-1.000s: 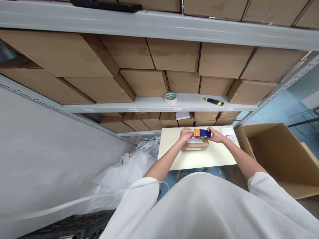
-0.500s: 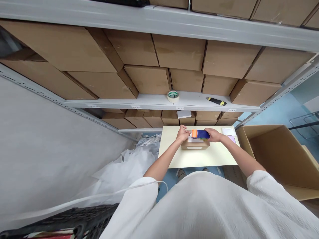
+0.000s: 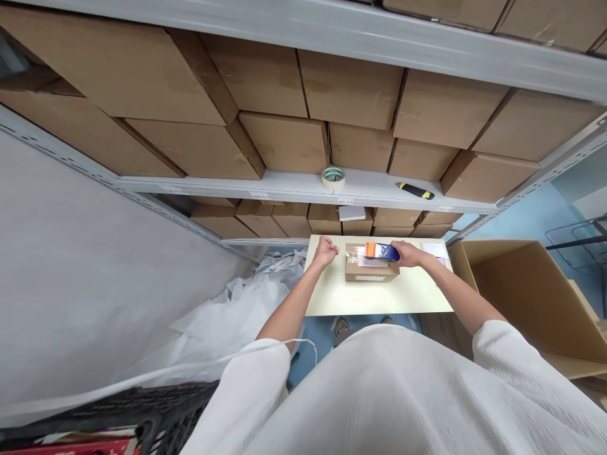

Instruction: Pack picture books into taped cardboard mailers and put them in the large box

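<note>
A small brown cardboard box (image 3: 372,272) with a white label and shiny tape on its top lies on the pale yellow board (image 3: 327,300). My right hand (image 3: 406,253) grips a blue and orange item (image 3: 382,251) at its right end, over the box's top. To the left of the box and apart from it is my left hand (image 3: 325,251), its fingers closed; what they hold, if anything, is too small to name.
Shelves with brown boxes stand ahead. On the shelf lie a tape roll (image 3: 333,177) and a yellow-black cutter (image 3: 415,191). A large open carton (image 3: 531,291) is at the right. White sheeting (image 3: 237,316) lies left, above a black crate (image 3: 175,417).
My left hand has moved left, away from the box and the blue and orange item. My right hand still holds that item. The view has shifted slightly.
</note>
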`<state>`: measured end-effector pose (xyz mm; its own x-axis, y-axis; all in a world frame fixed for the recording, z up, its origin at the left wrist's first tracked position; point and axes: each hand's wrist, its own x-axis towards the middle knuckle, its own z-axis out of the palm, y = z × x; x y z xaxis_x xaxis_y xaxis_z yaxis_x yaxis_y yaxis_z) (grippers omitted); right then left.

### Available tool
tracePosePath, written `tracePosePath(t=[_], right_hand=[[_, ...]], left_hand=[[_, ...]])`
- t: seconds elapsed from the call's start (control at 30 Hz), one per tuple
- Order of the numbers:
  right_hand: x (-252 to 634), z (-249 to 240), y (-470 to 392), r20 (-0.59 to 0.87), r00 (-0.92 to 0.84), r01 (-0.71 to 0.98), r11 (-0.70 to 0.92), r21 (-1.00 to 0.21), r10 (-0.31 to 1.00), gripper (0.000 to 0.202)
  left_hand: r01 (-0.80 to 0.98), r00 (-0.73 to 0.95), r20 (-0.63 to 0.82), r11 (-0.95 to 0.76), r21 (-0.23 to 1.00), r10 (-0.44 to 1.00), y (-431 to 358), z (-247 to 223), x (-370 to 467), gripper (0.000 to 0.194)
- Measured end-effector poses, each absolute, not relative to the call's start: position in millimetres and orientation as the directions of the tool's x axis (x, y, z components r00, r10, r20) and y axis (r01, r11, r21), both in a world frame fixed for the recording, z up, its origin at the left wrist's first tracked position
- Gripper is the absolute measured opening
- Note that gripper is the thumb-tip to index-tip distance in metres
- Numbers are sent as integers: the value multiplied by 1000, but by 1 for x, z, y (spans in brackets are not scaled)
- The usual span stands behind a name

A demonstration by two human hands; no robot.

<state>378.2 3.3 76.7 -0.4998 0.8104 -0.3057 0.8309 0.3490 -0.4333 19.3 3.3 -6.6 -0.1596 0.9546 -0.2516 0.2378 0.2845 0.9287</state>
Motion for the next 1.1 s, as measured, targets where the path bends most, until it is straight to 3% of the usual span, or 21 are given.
tracePosePath(t=[0.1,0.5,0.8,1.1], right_hand=[[375,78,6,-317,-504,840,370,-396,803,44],[345,83,13,-324,-535,845,480,-237,781,51],[337,87,10,-331,-530,848,501,-175,781,49],[336,80,8,-308,-516,856,470,-215,799,48]], left_hand=[[137,-141,-338,356,924,931,-2,-16,6,47],[26,-176,-350,360,933,920,-5,-75,-1,46],[-24,-169,-441,444,896,881,-12,-110,46,42],[161,-255,-284,330,930,924,-24,-102,49,37]])
